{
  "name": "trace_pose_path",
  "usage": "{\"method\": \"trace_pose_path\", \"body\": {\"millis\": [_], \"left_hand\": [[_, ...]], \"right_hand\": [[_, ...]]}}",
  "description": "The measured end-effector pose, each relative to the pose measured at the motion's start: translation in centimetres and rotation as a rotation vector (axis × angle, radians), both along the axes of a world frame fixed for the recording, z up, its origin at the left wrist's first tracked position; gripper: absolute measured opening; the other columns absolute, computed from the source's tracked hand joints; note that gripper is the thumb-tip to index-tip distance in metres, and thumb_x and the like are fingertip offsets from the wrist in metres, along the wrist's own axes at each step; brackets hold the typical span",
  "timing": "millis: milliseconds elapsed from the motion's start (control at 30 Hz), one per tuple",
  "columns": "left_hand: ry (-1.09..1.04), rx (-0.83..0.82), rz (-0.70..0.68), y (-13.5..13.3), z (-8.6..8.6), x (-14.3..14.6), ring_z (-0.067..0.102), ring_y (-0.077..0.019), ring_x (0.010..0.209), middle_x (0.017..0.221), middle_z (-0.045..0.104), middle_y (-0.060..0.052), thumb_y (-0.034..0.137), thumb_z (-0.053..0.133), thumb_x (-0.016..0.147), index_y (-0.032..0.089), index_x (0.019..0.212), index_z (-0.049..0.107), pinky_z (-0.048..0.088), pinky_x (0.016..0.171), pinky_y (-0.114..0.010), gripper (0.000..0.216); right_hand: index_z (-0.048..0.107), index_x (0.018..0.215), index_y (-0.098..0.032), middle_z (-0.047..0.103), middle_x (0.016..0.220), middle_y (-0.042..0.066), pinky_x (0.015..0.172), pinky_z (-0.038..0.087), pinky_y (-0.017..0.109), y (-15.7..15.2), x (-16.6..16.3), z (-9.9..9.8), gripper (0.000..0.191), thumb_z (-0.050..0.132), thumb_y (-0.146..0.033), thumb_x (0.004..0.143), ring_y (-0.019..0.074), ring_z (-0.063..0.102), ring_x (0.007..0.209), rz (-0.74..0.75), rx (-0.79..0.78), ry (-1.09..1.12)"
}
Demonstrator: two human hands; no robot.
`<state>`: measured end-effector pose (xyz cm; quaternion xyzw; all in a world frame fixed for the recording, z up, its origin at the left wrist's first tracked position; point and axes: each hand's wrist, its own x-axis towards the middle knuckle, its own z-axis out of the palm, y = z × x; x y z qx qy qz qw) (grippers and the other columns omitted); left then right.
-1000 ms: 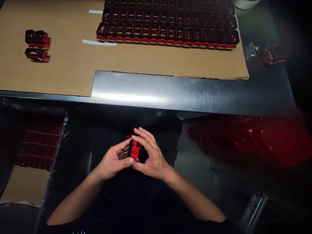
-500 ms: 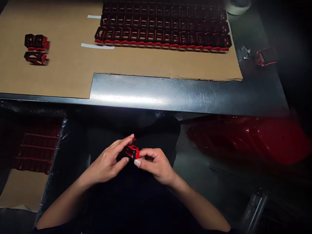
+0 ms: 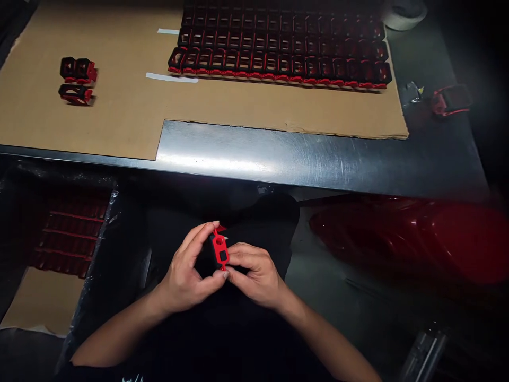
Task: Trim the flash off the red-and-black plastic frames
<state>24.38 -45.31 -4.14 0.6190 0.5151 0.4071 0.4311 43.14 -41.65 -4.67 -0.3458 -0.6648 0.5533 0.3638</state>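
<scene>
Between my hands, over my lap, is a small red and black plastic frame, its red face with a round hole and a square hole turned towards me. My left hand grips it from the left, fingers at its top end and thumb at its lower end. My right hand closes on its lower right side with thumb and fingertips. A thin red tip sticks out near the left fingertips; what it belongs to I cannot make out.
Rows of similar frames stand on cardboard over a metal table. A few more frames sit left. More lie in a plastic-lined box at lower left. A tape roll and large red object are right.
The frame has been turned, so its red face with the holes now shows. My left thumb has moved to its lower end. The whole view has shifted slightly.
</scene>
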Motion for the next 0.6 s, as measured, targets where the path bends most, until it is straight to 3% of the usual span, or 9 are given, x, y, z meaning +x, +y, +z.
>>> {"method": "trace_pose_path", "body": {"millis": [167, 300, 467, 600], "left_hand": [[-0.009, 0.108, 0.005, 0.0, -0.1, 0.3, 0.068, -0.0256, 0.115, 0.147, 0.047, -0.018, 0.011, 0.069, 0.083, 0.033, 0.158, 0.017, 0.063, 0.09, -0.041, 0.095], [0.09, 0.241, 0.029, -0.2, -0.9, 0.5, 0.066, -0.0268, 0.119, 0.142, 0.052, -0.019, 0.013, 0.07, 0.083, 0.03, 0.16, 0.006, 0.061, 0.094, -0.043, 0.102], [0.219, 0.463, 0.03, -0.1, -2.4, 0.4, 0.062, -0.0274, 0.124, 0.137, 0.058, -0.018, 0.01, 0.072, 0.081, 0.029, 0.161, -0.003, 0.061, 0.095, -0.045, 0.111], [0.271, 0.609, -0.001, 0.0, -3.4, 0.0, 0.064, -0.0229, 0.116, 0.132, 0.062, -0.013, 0.005, 0.076, 0.076, 0.032, 0.16, -0.004, 0.062, 0.092, -0.042, 0.119]], "right_hand": [[0.078, 0.101, -0.024, 0.078, 0.1, 0.007, 0.084, 0.061, 0.037, 0.7, 1.2, 0.5, 0.022, 0.064, -0.016, 0.085, 0.0226, 0.075, 0.091, -0.102, -0.163, 0.018], [0.074, 0.106, -0.022, 0.077, 0.101, 0.006, 0.081, 0.062, 0.036, 1.0, 1.2, 1.4, 0.021, 0.065, -0.02, 0.088, 0.022, 0.075, 0.091, -0.137, -0.292, 0.074], [0.073, 0.108, -0.023, 0.077, 0.097, 0.005, 0.069, 0.062, 0.03, 1.0, -0.2, 2.5, 0.033, 0.077, -0.019, 0.076, 0.0189, 0.073, 0.08, -0.139, -0.152, 0.021], [0.074, 0.104, -0.024, 0.077, 0.09, 0.004, 0.073, 0.061, 0.031, 0.9, -0.5, 2.4, 0.03, 0.083, -0.02, 0.075, 0.0186, 0.073, 0.079, -0.165, -0.015, -0.016]]}}
